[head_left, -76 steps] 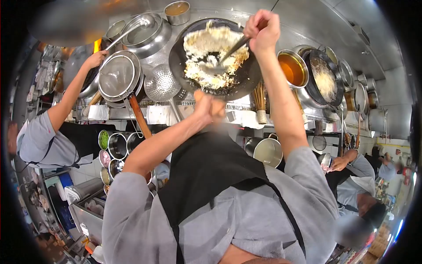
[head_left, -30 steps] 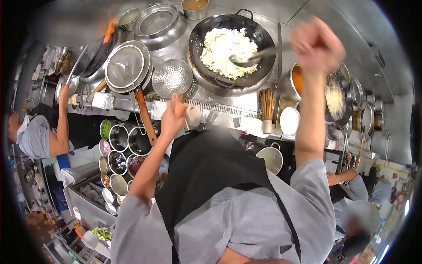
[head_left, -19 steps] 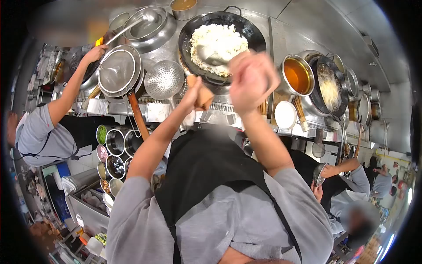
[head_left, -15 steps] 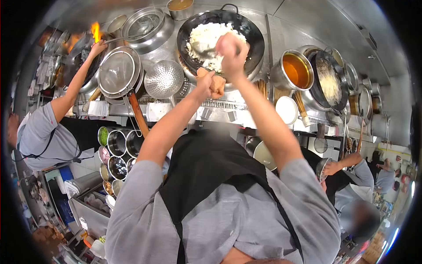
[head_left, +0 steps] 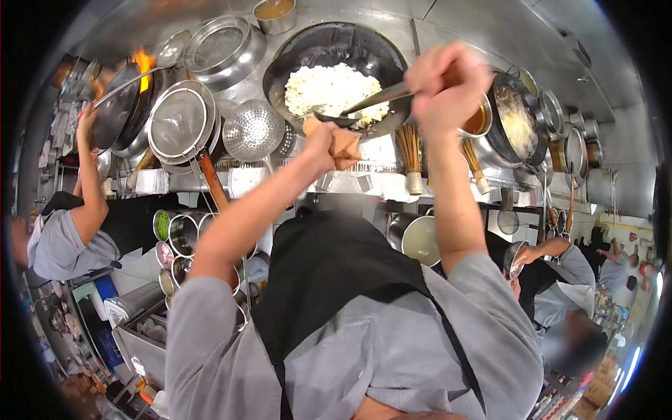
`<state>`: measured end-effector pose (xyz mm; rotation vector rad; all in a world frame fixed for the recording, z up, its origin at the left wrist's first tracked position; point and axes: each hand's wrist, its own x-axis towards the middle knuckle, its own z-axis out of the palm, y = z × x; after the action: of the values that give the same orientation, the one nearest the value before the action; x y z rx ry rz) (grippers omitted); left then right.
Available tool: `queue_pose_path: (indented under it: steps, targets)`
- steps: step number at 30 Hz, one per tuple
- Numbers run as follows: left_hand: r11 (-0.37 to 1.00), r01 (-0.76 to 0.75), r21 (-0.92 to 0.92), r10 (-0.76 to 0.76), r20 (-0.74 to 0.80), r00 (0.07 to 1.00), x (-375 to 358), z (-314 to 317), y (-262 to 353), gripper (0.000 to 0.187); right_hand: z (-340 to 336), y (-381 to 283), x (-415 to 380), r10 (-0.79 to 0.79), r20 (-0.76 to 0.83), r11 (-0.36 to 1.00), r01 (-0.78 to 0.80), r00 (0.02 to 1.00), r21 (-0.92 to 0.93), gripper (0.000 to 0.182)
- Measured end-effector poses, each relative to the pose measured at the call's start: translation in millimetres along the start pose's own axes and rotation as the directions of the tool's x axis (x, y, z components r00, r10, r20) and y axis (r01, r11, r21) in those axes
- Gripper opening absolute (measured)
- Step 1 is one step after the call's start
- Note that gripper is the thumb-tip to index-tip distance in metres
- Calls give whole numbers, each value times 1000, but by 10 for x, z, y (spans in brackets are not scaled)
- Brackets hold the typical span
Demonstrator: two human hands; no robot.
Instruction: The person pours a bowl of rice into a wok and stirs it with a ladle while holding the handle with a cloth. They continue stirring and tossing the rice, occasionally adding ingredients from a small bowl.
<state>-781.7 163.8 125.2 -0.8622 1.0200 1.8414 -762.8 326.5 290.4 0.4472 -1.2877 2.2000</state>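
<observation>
We seem mid-stir, left hand (head_left: 320, 143) clenching a cloth (head_left: 346, 148) at the wok's (head_left: 336, 43) near edge, right hand (head_left: 444, 87) gripping the ladle (head_left: 381, 96) amid the wok's rice (head_left: 332, 85), and turning it calls for a steady wok.

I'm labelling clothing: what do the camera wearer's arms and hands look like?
Short, loose grey sleeves leave the lower arms bare, with no watch showing. The left hand and right hand are ungloved; blur hides finer detail on the right.

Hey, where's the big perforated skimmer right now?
The skimmer lies left of centre in the head view, between the mesh strainer and the wok.
</observation>
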Motion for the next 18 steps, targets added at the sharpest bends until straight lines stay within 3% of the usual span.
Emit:
queue_pose_path:
  steps: [1, 2, 3, 4, 6, 7, 8, 10, 12, 13, 14, 15, 16, 18]
  targets:
    - [987, -144, 68, 140, 67, 988, 408, -262, -170, 22, 3, 245, -104, -178, 66, 960, 188, 982, -208, 37]
    - [952, -278, 126, 261, 135, 956, 722, -554, -370, 24, 57, 459, -234, -144, 50, 984, 149, 988, -99, 31]
    - [945, -261, 197, 216, 226, 950, 871, -803, -385, 22, -19, 582, -285, -205, 153, 969, 223, 967, -110, 29]
    - [951, -291, 102, 271, 171, 947, 1096, -959, -503, 17, -51, 676, -249, -275, 257, 944, 311, 927, -110, 26]
    - [994, -75, 77, 80, -63, 995, 1066, -1078, -638, 13, -43, 684, -197, -307, 250, 936, 339, 918, -94, 26]
    - [997, 3, -80, -6, -47, 999, 972, -1094, -729, 12, -126, 685, -37, -244, 254, 956, 276, 936, -99, 26]
    - [996, -22, -92, 13, -93, 996, 562, -859, -682, 11, -210, 687, 125, -179, 256, 972, 212, 950, -105, 26]
    - [993, -36, -111, 20, -141, 990, -39, -530, -515, 11, -177, 540, 549, 73, -29, 964, -78, 997, -254, 45]
    - [993, -6, -121, 42, 302, 952, -55, -399, -117, 11, -61, 527, 668, 114, 51, 983, -105, 992, -153, 42]
    - [980, -151, -127, 170, 150, 974, 50, -295, -53, 12, -14, 527, 717, 140, 135, 990, -133, 981, -55, 40]
    - [977, -209, -40, 213, 211, 954, 411, -478, -84, 15, 95, 700, 711, 95, 32, 990, -91, 995, -107, 37]
    - [967, -245, 64, 235, 131, 963, 538, -616, -185, 15, 204, 874, 706, 50, -71, 984, -61, 996, -167, 35]
    - [942, -287, 173, 280, 60, 958, 676, -714, -192, 15, 158, 1026, 845, -6, -36, 991, 2, 999, -130, 33]
    - [954, -246, 171, 242, 49, 969, 1193, -1038, -439, 11, 305, 692, 1080, -31, 167, 980, 63, 985, -187, 33]
